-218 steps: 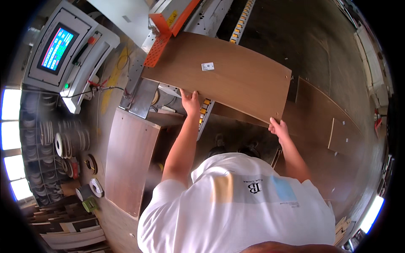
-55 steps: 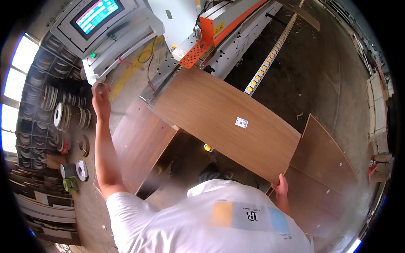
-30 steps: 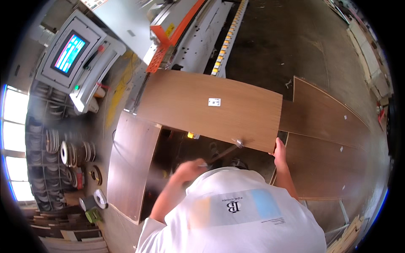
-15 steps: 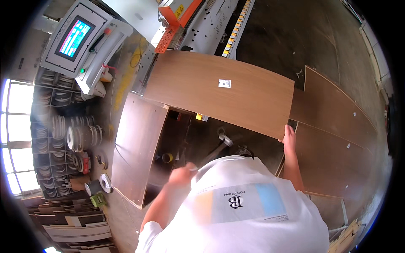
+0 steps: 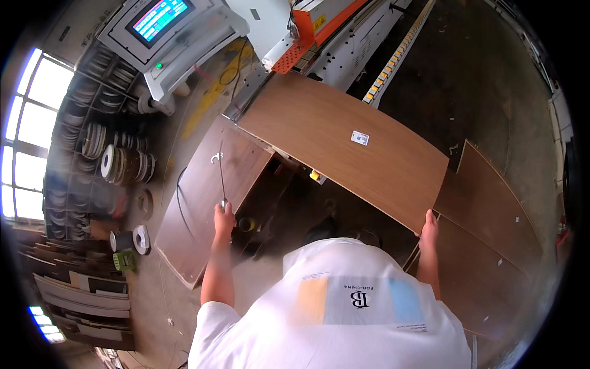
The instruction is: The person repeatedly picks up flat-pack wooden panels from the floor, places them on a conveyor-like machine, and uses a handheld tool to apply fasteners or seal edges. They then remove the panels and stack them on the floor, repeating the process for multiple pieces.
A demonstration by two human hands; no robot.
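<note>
A brown wood panel with a small white label lies in front of me, its far left end by the machine. My right hand grips the panel's near right corner. Out to the left, my left hand is closed round the handle of a long thin rod-like tool, whose shaft points away from me. It is above a brown-topped stand. A small white curl shows beside the shaft; I cannot tell whether it touches the tool.
More labelled brown panels lie to the right. A control console with a lit screen stands at the far left. Racked rolls of edging strip and stacked boards line the left side. A roll of tape sits under the stand's top.
My left hand has moved from near my body, out and forward over the stand; the thin tool now shows in it. My right hand stays on the panel's corner. The view has turned.
</note>
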